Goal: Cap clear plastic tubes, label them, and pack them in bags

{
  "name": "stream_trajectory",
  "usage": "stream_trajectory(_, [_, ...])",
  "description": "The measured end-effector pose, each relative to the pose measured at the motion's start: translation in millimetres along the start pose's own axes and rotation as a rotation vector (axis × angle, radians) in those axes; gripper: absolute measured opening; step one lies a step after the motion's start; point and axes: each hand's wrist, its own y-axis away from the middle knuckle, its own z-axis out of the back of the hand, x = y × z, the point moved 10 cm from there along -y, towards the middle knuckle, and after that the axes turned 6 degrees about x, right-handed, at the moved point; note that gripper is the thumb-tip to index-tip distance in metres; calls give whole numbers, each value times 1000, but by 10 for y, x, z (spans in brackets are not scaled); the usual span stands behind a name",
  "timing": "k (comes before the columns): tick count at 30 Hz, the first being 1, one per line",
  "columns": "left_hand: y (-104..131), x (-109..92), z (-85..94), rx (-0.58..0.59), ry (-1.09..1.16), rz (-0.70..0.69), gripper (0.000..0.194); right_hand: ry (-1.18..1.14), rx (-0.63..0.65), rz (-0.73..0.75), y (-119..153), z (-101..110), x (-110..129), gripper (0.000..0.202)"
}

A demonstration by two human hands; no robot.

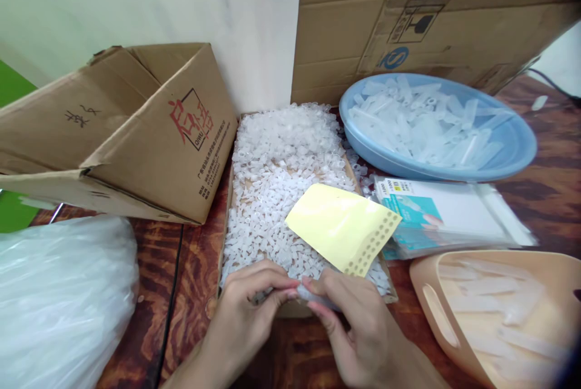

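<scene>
My right hand grips a short, translucent plastic tube between thumb and fingers. At the tube's left end, the thumb and forefinger of my left hand are pinched together; whatever small piece they hold is too tiny to name. Both hands are over the near edge of a shallow cardboard tray. Small white plastic pieces cover its near part, and clearer small pieces are heaped at its far end. A yellow sticker sheet with rows of round dots lies on the pieces, just beyond my right hand.
An open cardboard box stands left, behind a filled clear plastic bag. On the right are a blue basin of translucent tubes, a stack of plastic-wrapped packs and a beige basket holding tubes. A large carton stands behind.
</scene>
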Motion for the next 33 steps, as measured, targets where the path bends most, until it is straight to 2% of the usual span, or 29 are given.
stream_trajectory(2, [-5, -15, -9, -9, -178, -59, 17, 18, 14, -37, 7, -7, -90, 19])
stream_trajectory(4, [1, 0, -12, -66, -439, -89, 21, 46, 8, -69, 13, 18, -160, 18])
stream_trajectory(7, [-1, 98, -64, -84, -689, -47, 19, 93, 6, -101, 14, 59, -219, 17])
stream_trajectory(10, [-14, 133, -86, -34, -598, -30, 14, 102, 26, -126, 8, 74, -258, 18])
stream_trajectory(14, [-11, -7, -37, -19, -390, -124, 21, 38, 48, -110, 1, 74, -249, 21])
stream_trajectory(18, [14, -94, -90, 29, -403, -202, 24, -54, 67, -86, 9, 59, -222, 26])
stream_trajectory(21, [32, -99, -135, 67, -389, -204, 24, -126, 22, -98, 26, 98, -236, 32])
stream_trajectory(24, [49, -130, -130, 78, -300, -202, 22, -222, -43, -187, 52, 123, -325, 23])
stream_trajectory(27, [80, -250, -145, 98, -304, -278, 25, -339, -74, -328, 88, 75, -450, 6])
stream_trajectory(30, [94, -286, -215, 177, -336, -293, 26, -477, -51, -451, 124, -15, -547, 15])
stream_trajectory(33, [73, -228, -153, 143, -332, -224, 22, -455, -45, -405, 104, 22, -505, 22])
